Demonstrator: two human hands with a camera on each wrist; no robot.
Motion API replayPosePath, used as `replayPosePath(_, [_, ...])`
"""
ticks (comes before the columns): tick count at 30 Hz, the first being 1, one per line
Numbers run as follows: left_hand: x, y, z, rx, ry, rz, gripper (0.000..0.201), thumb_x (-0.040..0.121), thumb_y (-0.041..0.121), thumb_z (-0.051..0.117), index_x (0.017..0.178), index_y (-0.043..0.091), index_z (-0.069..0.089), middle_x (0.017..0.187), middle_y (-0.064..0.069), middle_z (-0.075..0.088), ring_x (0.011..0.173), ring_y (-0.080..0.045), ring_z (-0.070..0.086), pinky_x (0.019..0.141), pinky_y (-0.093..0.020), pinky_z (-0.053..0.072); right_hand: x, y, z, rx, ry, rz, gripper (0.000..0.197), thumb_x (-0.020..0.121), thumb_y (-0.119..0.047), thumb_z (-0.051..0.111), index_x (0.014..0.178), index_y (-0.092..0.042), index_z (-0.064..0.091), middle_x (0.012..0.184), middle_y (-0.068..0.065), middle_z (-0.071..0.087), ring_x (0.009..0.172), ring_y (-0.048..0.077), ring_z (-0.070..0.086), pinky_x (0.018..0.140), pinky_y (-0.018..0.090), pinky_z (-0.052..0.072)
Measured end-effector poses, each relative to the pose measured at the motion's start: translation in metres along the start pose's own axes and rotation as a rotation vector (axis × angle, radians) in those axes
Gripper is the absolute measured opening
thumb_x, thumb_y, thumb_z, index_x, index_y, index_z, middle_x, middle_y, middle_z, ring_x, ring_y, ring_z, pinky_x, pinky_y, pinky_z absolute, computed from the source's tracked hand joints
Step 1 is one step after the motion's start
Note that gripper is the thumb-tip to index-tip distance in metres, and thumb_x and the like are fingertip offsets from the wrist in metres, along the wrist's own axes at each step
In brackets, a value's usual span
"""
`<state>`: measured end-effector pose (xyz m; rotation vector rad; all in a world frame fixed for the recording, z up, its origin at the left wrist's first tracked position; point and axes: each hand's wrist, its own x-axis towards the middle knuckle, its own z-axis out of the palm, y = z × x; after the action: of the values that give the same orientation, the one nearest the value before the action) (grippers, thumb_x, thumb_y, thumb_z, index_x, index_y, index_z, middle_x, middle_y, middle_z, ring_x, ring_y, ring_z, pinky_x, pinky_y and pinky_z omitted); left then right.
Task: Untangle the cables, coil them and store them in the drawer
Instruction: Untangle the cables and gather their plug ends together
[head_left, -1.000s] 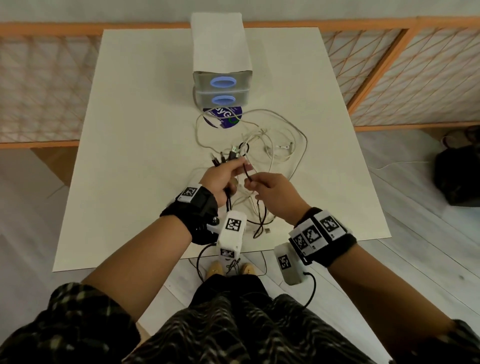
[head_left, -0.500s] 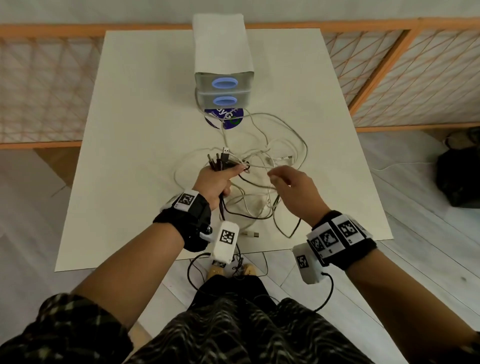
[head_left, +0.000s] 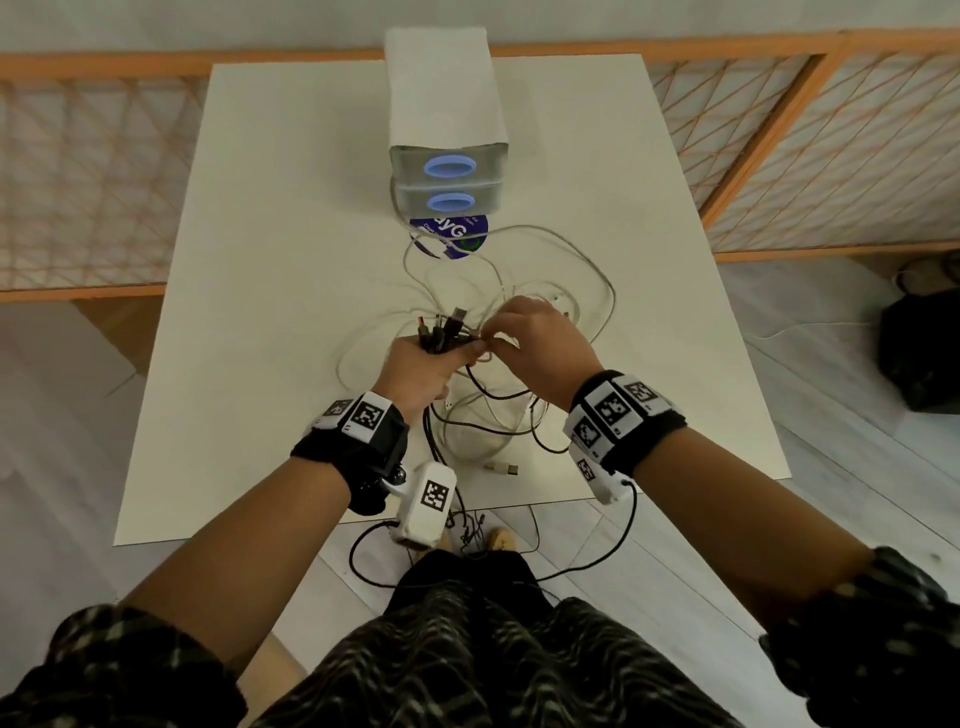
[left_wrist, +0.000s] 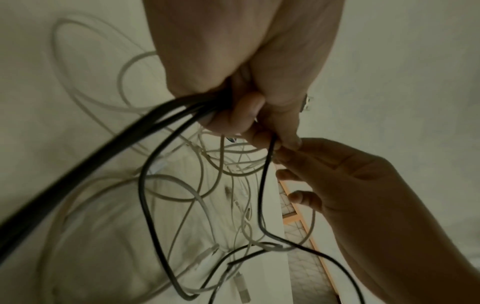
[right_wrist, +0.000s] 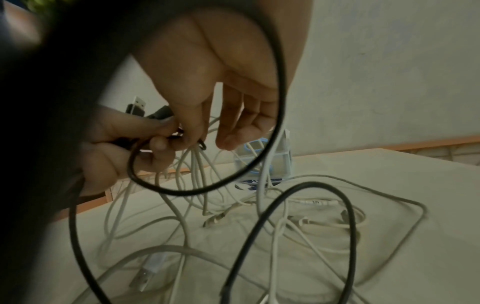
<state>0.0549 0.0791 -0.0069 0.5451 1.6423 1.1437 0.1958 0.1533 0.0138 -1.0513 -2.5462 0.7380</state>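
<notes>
A tangle of white cables (head_left: 566, 270) and thin black cables (head_left: 498, 395) lies on the white table (head_left: 270, 291). My left hand (head_left: 421, 364) grips a bundle of black cables, whose plugs (head_left: 447, 327) stick up past the fist. My right hand (head_left: 540, 343) meets it from the right, and its thumb and forefinger pinch a black cable (left_wrist: 267, 164) right at the left fingertips. The other right fingers (right_wrist: 239, 131) hang loose. A small two-drawer unit (head_left: 447, 176) with blue oval handles stands at the far middle, both drawers closed.
A round blue sticker (head_left: 457, 236) lies in front of the drawers, under a white cable. A loose USB plug (head_left: 504, 467) rests near the table's front edge. Orange-framed lattice railing (head_left: 779, 156) surrounds the table. A dark bag (head_left: 919, 353) sits on the floor at right.
My right hand moved left and up from the cable pile to meet the left hand and now pinches a black cable there. The left fist kept its bundle, barely moving.
</notes>
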Motion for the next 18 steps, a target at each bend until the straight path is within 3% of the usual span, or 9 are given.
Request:
replayPosePath(2, [0.000, -0.004, -0.005, -0.047, 0.020, -0.022, 0.009, 0.079, 0.022, 0.075, 0.076, 0.015, 0.071, 0.064, 0.001, 0.061, 0.048, -0.011, 0.031, 0.043, -0.021, 0.026, 0.002, 0.002, -0.001, 0.043, 0.011, -0.004, 0.016, 0.090, -0.015, 0.056, 0.094, -0.006, 0.069, 0.087, 0.009, 0.064, 0.084, 0.025, 0.057, 0.075, 0.033, 0.044])
replayPosePath(4, [0.000, -0.006, -0.007, -0.109, 0.025, -0.043, 0.008, 0.082, 0.022, 0.073, 0.074, 0.018, 0.071, 0.067, 0.002, 0.062, 0.044, -0.008, 0.030, 0.045, -0.023, 0.025, 0.003, 0.004, 0.000, 0.074, 0.005, 0.102, 0.018, 0.091, -0.014, 0.052, 0.080, -0.005, 0.062, 0.075, 0.005, 0.056, 0.073, 0.022, 0.051, 0.067, 0.029, 0.036])
replayPosePath(7, [-0.005, -0.006, -0.007, -0.176, -0.044, -0.010, 0.010, 0.087, 0.023, 0.066, 0.085, 0.017, 0.073, 0.078, 0.002, 0.064, 0.042, -0.004, 0.030, 0.045, -0.019, 0.027, 0.007, 0.007, 0.001, 0.162, -0.059, 0.427, 0.027, 0.088, -0.017, 0.053, 0.062, -0.013, 0.049, 0.063, 0.004, 0.051, 0.059, 0.019, 0.048, 0.058, 0.028, 0.037])
replayPosePath(10, [-0.006, -0.006, -0.008, -0.102, -0.132, 0.035, 0.019, 0.088, 0.028, 0.064, 0.097, 0.013, 0.073, 0.090, -0.009, 0.059, 0.043, -0.005, 0.027, 0.044, -0.018, 0.029, 0.010, 0.009, -0.004, 0.583, -0.200, 0.790, 0.026, 0.093, -0.015, 0.051, 0.069, -0.010, 0.054, 0.059, 0.004, 0.059, 0.039, 0.009, 0.054, 0.040, 0.018, 0.043])
replayPosePath(12, [-0.004, -0.005, -0.009, -0.052, -0.080, 0.012, 0.024, 0.084, 0.030, 0.069, 0.101, 0.014, 0.074, 0.092, -0.009, 0.060, 0.043, -0.005, 0.030, 0.044, -0.019, 0.032, 0.009, 0.011, -0.009, 0.558, -0.439, 0.782, 0.018, 0.092, -0.010, 0.052, 0.075, -0.007, 0.059, 0.063, 0.003, 0.062, 0.048, 0.007, 0.059, 0.053, 0.019, 0.051])
replayPosePath(14, [-0.001, -0.006, -0.008, -0.043, 0.012, -0.034, 0.028, 0.079, 0.030, 0.074, 0.104, 0.016, 0.073, 0.094, -0.005, 0.064, 0.044, -0.005, 0.035, 0.047, -0.018, 0.035, 0.005, 0.004, -0.015, 0.381, -0.640, 0.643, 0.013, 0.089, -0.011, 0.058, 0.096, -0.002, 0.065, 0.082, 0.009, 0.068, 0.069, 0.013, 0.067, 0.070, 0.024, 0.056])
replayPosePath(16, [0.001, -0.006, -0.005, -0.066, 0.025, -0.057, 0.030, 0.076, 0.032, 0.077, 0.102, 0.018, 0.073, 0.087, -0.006, 0.058, 0.043, -0.005, 0.035, 0.047, -0.019, 0.035, 0.003, -0.004, -0.018, 0.351, -0.693, 0.535, 0.032, 0.087, -0.025, 0.063, 0.114, -0.007, 0.061, 0.098, 0.012, 0.069, 0.088, 0.022, 0.068, 0.079, 0.032, 0.057])
replayPosePath(18, [0.002, -0.004, 0.001, -0.075, -0.005, -0.067, 0.031, 0.076, 0.035, 0.076, 0.099, 0.014, 0.073, 0.083, -0.008, 0.051, 0.041, -0.005, 0.034, 0.045, -0.020, 0.033, 0.004, -0.015, -0.019, 0.321, -0.639, 0.421, 0.035, 0.086, -0.033, 0.063, 0.117, -0.016, 0.058, 0.093, 0.007, 0.069, 0.081, 0.019, 0.065, 0.074, 0.028, 0.053])
